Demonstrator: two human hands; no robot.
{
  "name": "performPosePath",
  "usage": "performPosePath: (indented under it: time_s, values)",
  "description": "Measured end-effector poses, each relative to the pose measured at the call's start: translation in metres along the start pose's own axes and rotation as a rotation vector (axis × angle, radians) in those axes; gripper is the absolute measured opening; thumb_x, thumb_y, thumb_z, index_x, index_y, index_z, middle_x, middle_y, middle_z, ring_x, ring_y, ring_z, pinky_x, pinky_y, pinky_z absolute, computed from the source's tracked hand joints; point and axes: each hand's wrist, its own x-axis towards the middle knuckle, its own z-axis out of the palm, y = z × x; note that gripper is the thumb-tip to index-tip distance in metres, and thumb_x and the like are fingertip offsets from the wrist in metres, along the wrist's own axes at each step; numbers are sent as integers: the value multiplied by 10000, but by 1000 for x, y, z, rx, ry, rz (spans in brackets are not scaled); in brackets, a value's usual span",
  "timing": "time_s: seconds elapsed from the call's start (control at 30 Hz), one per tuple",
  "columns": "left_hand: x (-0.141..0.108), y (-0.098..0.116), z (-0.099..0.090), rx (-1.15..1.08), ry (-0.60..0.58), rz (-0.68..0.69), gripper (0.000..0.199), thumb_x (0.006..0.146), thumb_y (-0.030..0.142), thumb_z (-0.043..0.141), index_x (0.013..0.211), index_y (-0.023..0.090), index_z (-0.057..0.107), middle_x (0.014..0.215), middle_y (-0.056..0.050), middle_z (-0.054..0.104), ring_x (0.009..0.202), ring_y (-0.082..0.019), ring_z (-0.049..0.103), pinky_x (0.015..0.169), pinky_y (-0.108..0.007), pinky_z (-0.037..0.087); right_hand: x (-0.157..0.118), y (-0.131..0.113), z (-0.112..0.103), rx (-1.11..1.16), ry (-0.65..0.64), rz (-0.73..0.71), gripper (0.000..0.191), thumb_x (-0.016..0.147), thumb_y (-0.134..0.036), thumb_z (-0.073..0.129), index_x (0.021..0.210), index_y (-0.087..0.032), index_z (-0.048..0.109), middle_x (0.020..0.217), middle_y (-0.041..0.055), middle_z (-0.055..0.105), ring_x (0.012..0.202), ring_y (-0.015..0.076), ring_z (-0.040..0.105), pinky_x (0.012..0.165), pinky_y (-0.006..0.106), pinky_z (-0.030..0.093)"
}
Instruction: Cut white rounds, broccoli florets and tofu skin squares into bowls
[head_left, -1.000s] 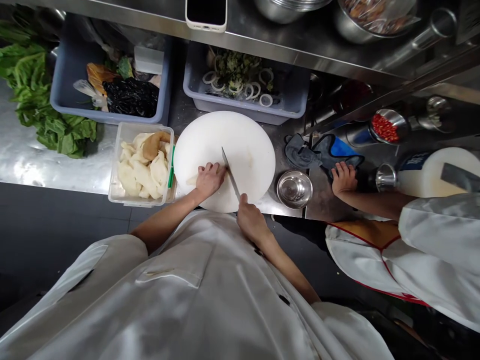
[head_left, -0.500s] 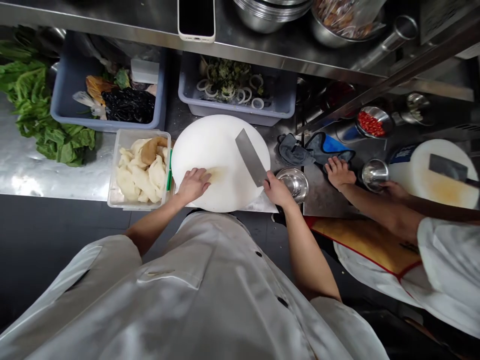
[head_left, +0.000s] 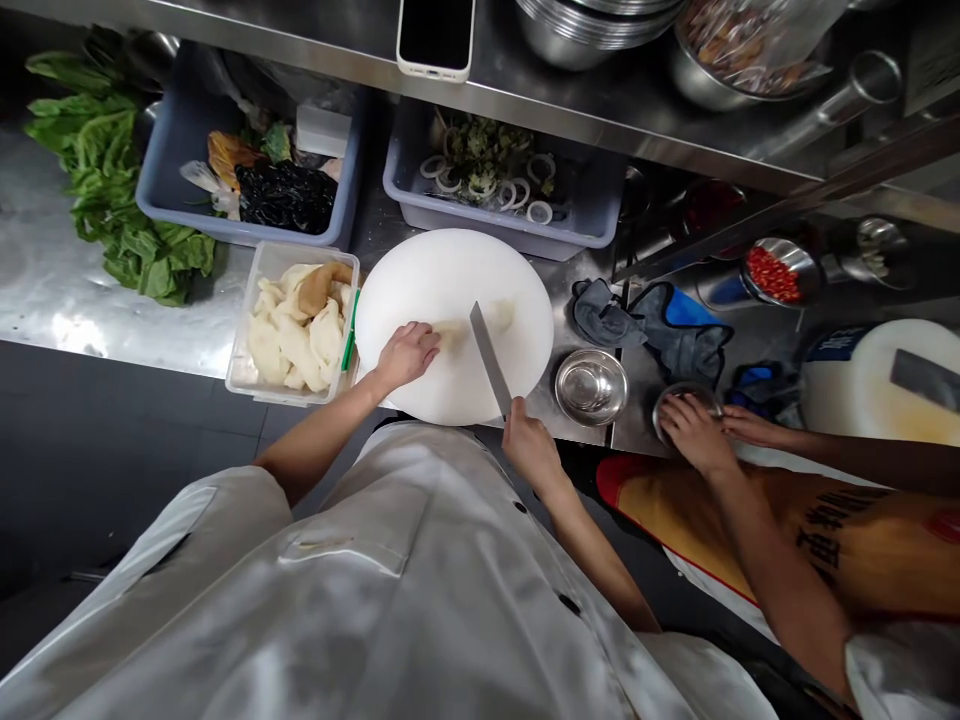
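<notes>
A round white cutting board lies before me. My right hand is closed on the handle of a cleaver, whose blade stands edge down over the board. My left hand, fingers bent together, presses on a pale food piece left of the blade; its fingers partly cover the piece. A smaller pale piece lies right of the blade. Beside the board at the left, a clear plastic box holds pale, thick food pieces.
A steel bowl sits right of the board. Blue bins stand behind, below a steel shelf with a phone. Leafy greens lie left. At right, a co-worker's hands touch another bowl, near gray cloths.
The cleaver has moved left and turned from lying flatter to edge down. A pale piece now shows right of it. The co-worker's hands and bowl moved nearer the counter's front edge. The view has shifted.
</notes>
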Motion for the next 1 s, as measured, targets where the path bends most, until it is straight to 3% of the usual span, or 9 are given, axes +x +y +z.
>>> performPosePath:
  time_s: [0.23, 0.37, 0.77, 0.87, 1.0]
  values:
    - [2, 0, 2, -4, -5, 6, 322, 1006, 298, 486, 1215, 176, 698, 1221, -180, 615, 1126, -328, 543, 960, -489, 498, -7, -36, -9, -43, -82, -134, 366, 1013, -110, 288, 1355, -121, 418, 1003, 188, 745, 949, 317, 759, 784, 373, 545]
    - [3, -2, 2, -20, -9, 6, 306, 1000, 307, 501, 1181, 182, 713, 1210, -176, 610, 1122, -328, 541, 963, -490, 502, -8, -49, -15, -66, -137, -117, 373, 978, -61, 309, 1320, -117, 449, 1049, 206, 745, 1002, 298, 759, 826, 363, 561]
    - [6, -3, 0, -60, -15, 30, 336, 1007, 304, 496, 1221, 152, 706, 1197, -178, 618, 1125, -326, 549, 994, -492, 513, -5, -45, -26, 3, -168, -113, 403, 950, -48, 305, 1323, -114, 441, 992, 196, 745, 989, 334, 756, 797, 385, 550]
    - [7, -5, 2, -84, 2, 35, 332, 1005, 303, 506, 1217, 144, 705, 1173, -172, 618, 1121, -312, 559, 1019, -469, 515, 3, -46, -30, 5, -175, -111, 386, 961, -51, 306, 1316, -122, 441, 984, 191, 738, 991, 326, 751, 791, 364, 535]
    - [10, -6, 4, -114, -10, 41, 302, 997, 296, 526, 1187, 149, 709, 1123, -159, 635, 1094, -297, 572, 1003, -451, 520, 38, -56, -23, 12, -127, -136, 370, 993, -60, 316, 1351, -93, 407, 1034, 198, 735, 1006, 297, 745, 823, 348, 525]
